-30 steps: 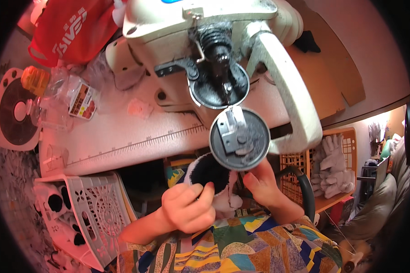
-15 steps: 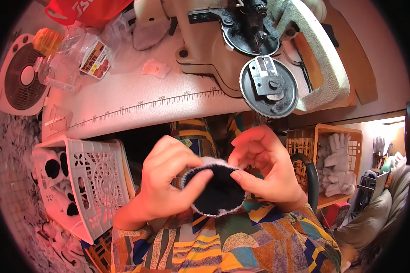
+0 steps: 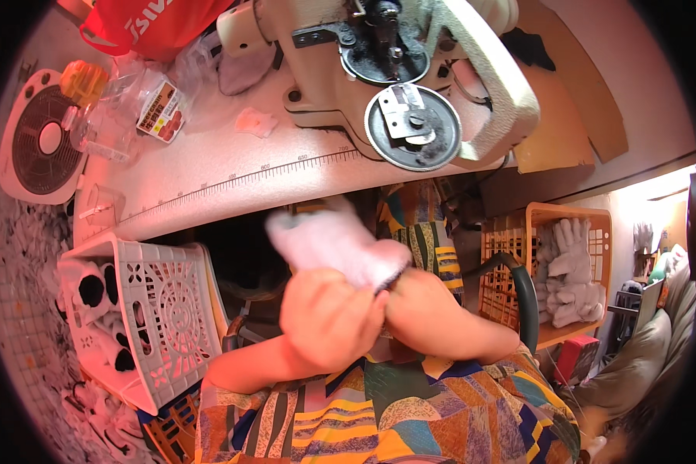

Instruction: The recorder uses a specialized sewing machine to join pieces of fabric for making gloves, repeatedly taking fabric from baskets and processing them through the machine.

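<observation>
A pale fabric piece [image 3: 332, 243] with a dark edge, blurred by motion, is raised over my lap. My left hand [image 3: 329, 317] has its fingers wrapped over its near edge. My right hand [image 3: 417, 313] meets that dark edge from the right, its fingers hidden by the piece or inside it. Above them, at the table's front, stands a cream industrial sewing machine [image 3: 503, 116] with a black toothed disc [image 3: 433, 147].
A white basket [image 3: 170, 325] of white-and-black pieces sits left; an orange basket [image 3: 564, 271] of white gloves, right. On the table [image 3: 209, 178] lie clear plastic containers [image 3: 112, 127], a red bag [image 3: 155, 23] and cardboard [image 3: 580, 131]. A fan [image 3: 46, 139] stands far left.
The piece has turned from showing its dark round opening to showing its pale body, pointing up and left. My hands have closed in on it, and my right fingers have gone out of sight.
</observation>
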